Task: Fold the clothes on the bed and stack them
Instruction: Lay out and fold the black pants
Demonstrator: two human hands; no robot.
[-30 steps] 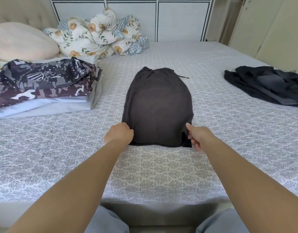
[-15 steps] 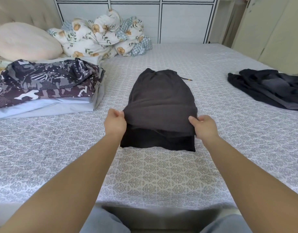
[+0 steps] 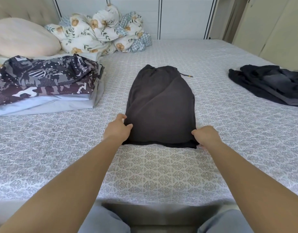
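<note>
A dark grey garment lies flat in the middle of the bed, its waistband at the far end with a drawstring tip sticking out. My left hand pinches its near left edge, thumb on top of the fabric. At the near right corner, my right hand grips the hem with curled fingers. A stack of folded clothes, topped by a camouflage-print piece, sits at the left. An unfolded pile of dark clothes lies at the right.
A cream pillow and a bunched floral duvet lie at the head of the bed. White cabinet doors stand behind. The bed's near edge is just in front of my knees.
Half a second ago both hands held the near top layer lifted and drawn back. That layer now lies down flat to the near edge, hands still at the corners.
</note>
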